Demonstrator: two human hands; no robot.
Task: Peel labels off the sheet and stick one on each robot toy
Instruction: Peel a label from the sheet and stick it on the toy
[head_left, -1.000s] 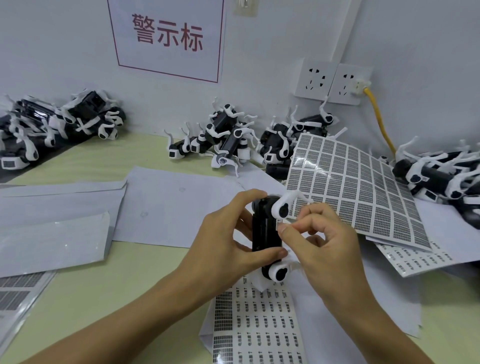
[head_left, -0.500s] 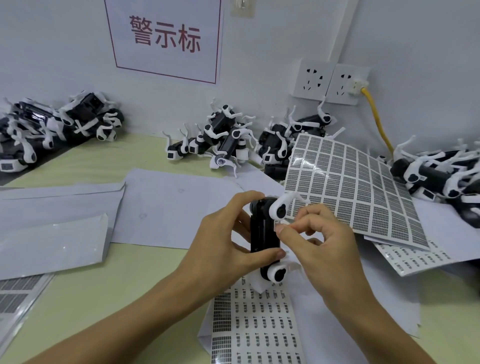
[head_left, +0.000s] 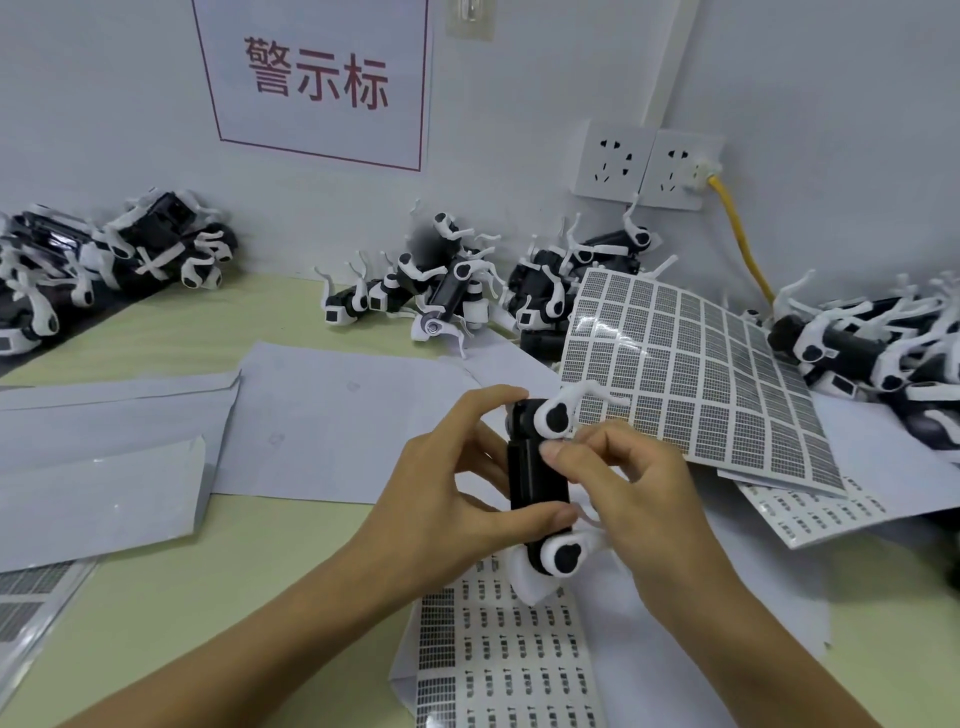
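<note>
Fingers (head_left: 563, 448) of the right hand (head_left: 639, 499) are curled, thumb tip and forefinger pressed against the right edge of the toy (head_left: 535, 483); whether a label sits under them I cannot tell. The left hand (head_left: 447, 499) grips the toy from the other side, forefinger hooked over its top end and thumb laid across its lower body. The toy is held upright between the hands above the counter (head_left: 208, 571), long axis running away from the person, one white leg joint at each end. Both hands touch it, so the coming press, as I judge it, needs only the right thumb rubbing down on the dark body while the left steadies.

Directly below lies a sheet (head_left: 498, 660) of small labels, near enough for the next peel. Beyond the right hand a larger gridded sheet (head_left: 701, 374) curls up over another, and its raised edge could catch a leg if the toy is set down that way. Blank papers (head_left: 337, 415) lie to the left. Farther back, toy piles (head_left: 426, 291) line the wall, under a sign (head_left: 317, 78) and sockets (head_left: 644, 161) with a yellow cable (head_left: 740, 239).
</note>
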